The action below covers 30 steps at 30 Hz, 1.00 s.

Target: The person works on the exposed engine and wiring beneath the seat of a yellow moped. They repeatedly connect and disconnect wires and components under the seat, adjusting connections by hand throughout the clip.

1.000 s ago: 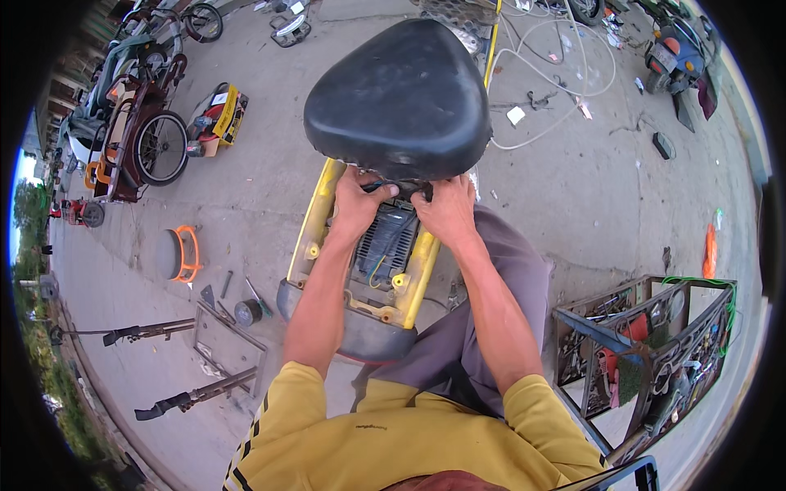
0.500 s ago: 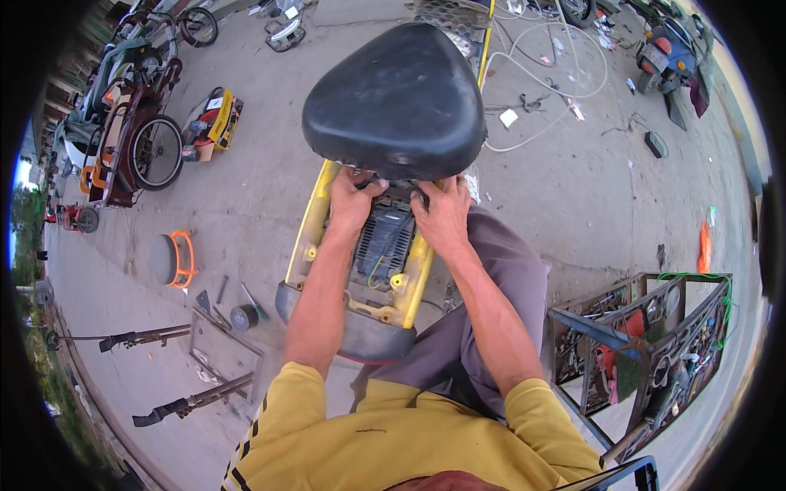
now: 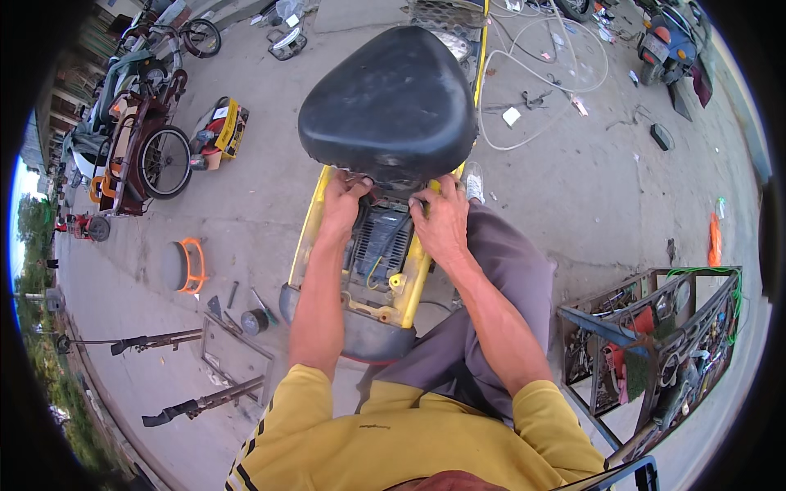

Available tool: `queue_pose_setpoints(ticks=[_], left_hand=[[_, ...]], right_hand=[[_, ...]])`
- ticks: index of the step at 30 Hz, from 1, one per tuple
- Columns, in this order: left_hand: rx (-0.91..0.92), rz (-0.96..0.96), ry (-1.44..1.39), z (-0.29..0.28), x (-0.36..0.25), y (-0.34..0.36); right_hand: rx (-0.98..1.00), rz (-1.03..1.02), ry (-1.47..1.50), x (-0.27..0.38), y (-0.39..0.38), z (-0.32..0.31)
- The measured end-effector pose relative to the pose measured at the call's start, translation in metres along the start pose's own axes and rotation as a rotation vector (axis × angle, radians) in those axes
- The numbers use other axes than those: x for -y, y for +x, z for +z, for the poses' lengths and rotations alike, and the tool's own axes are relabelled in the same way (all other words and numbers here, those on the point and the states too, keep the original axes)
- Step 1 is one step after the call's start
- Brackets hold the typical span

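Note:
A broad black seat (image 3: 389, 106) stands over the yellow frame (image 3: 416, 286) of a small vehicle in front of me. My left hand (image 3: 341, 204) is at the seat's near lower edge, its fingers curled and partly hidden beneath it. My right hand (image 3: 444, 219) is closed in a pinch at the right side under the seat, by dark parts. What either hand grips is too small or hidden to name. Between my wrists sits a black finned box (image 3: 385, 236) with a yellow wire on it. A dark rear cover (image 3: 381, 342) ends the frame nearest me.
A metal rack of tools and parts (image 3: 647, 348) stands at right. To the left are an orange-legged stool (image 3: 192, 266), loose hand tools (image 3: 262, 303), a metal frame with two black-gripped bars (image 3: 196, 405) and a maroon tricycle (image 3: 135, 168). A pale hose (image 3: 524, 147) coils on the ground beyond.
The view has shifted slightly. Both hands stay under the seat's near edge, with the right hand's fingers a little changed in position. The seat sits slightly farther left in the picture.

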<state>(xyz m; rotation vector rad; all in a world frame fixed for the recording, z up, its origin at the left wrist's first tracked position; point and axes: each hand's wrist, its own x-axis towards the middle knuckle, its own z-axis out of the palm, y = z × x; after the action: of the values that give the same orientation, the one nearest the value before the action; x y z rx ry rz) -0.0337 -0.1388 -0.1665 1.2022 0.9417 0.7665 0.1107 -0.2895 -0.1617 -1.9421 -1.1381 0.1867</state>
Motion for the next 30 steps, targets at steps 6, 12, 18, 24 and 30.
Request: queue_pose_setpoints(ticks=[6, 12, 18, 24, 30], left_hand=[[0.044, -0.072, -0.096, 0.0, -0.024, -0.01], [0.075, 0.001, -0.108, -0.003, -0.016, -0.005], [0.106, -0.055, -0.117, -0.009, -0.009, 0.001], [0.131, -0.028, -0.098, -0.006, -0.015, -0.002], [0.024, -0.01, -0.024, -0.001, -0.012, -0.001]], right_hand=[[-0.009, -0.006, 0.067, -0.009, 0.0, 0.001], [0.003, -0.024, 0.107, -0.015, 0.0, 0.001], [0.016, -0.043, 0.066, -0.012, -0.005, -0.006], [0.042, -0.115, 0.07, -0.019, -0.009, -0.017], [0.087, -0.116, 0.062, -0.019, -0.004, -0.023]])
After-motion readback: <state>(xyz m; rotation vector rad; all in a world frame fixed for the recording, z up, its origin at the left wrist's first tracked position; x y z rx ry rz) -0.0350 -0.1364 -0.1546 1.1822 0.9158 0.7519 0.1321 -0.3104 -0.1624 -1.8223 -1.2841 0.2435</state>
